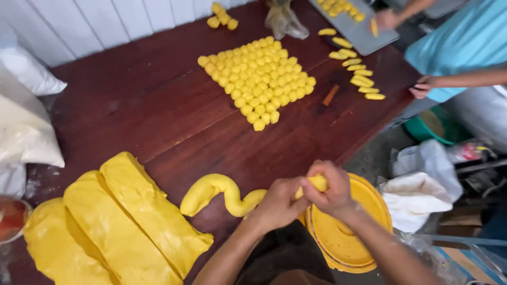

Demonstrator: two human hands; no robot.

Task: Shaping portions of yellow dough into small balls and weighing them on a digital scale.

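Note:
A thick rope of yellow dough [219, 191] curves across the dark wooden table [158, 105] near its front edge. My left hand [277, 203] grips the rope's right end. My right hand [326, 184] pinches a small piece of the same dough at the tip, right against the left hand. Farther back lies a tight patch of several small yellow dough balls [259, 79], and a few more balls [222, 17] sit at the far edge.
Three large yellow dough slabs [116, 221] lie at front left. A yellow bucket lid [351, 227] sits under my right wrist. White sacks [24, 126] stand left. Another person in a light blue top [459, 47] works at back right by a grey tray [359, 26] and oblong dough pieces [359, 74].

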